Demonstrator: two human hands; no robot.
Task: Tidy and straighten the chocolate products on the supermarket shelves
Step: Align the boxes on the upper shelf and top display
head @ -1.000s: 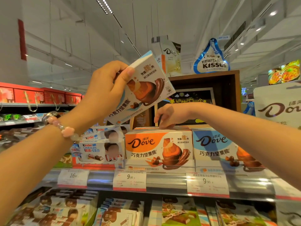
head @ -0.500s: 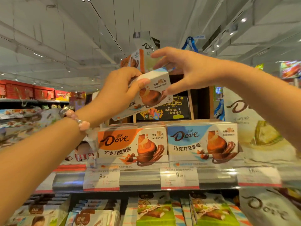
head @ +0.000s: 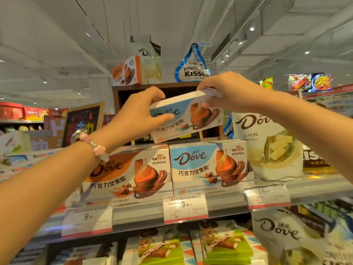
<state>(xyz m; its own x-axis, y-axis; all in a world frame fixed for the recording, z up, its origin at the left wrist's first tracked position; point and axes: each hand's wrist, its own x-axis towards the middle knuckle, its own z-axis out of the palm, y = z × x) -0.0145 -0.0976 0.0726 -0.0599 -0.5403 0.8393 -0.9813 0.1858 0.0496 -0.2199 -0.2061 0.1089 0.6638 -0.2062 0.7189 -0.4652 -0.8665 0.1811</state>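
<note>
Blue-and-white Dove box (head: pixel 188 116), tilted, gripped at its two ends: left hand (head: pixel 136 115) clasps the near-left end, right hand (head: pixel 227 92) pinches the upper-right corner; directly beneath both hands stand the orange Dove box (head: pixel 131 175) and a second blue Dove box (head: pixel 209 165), upright on the shelf (head: pixel 229 203)

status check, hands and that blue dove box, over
Left hand and right hand both grip the blue-and-white cardboard Dove box. Box tilted, held above the shelved blue Dove box. Nothing between them.
</note>
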